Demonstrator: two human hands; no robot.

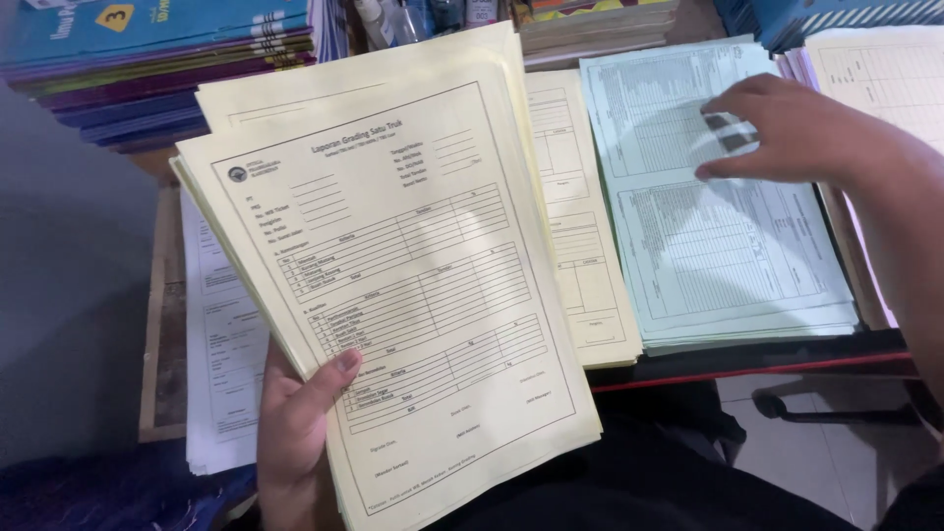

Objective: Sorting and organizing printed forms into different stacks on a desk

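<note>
Left hand (295,433) clamped on the lower left edge of a sheaf of yellow forms (393,285), thumb on top of the front sheet, fingers hidden behind. Sheaf held up off the bench, tilted, fanned a little at the top so a second yellow sheet edge shows behind the first. Front sheet printed with ruled tables and blank lines.

Right hand (796,133) out over the stack of pale green forms (728,265), fingers spread and loose, gripping nothing. Fingertips blurred just above or on the top green sheet; contact not clear enough to call.

Hands well apart, one per stack.

On the bench (162,324), left to right: stack of white forms (221,393) partly under the held sheaf, stack of yellow forms (585,285) lying flat just beside the green stack, then pale pink-white sheets (875,59) at far right, mostly covered by the right forearm. Green stack thick, edges roughly squared, sitting at the front edge of the bench.

Behind the paper: pile of books (167,69) with blue, purple and maroon spines at upper left, another pile of books (590,25) at top centre. Tiled floor (816,462) visible below the bench edge at lower right.
</note>
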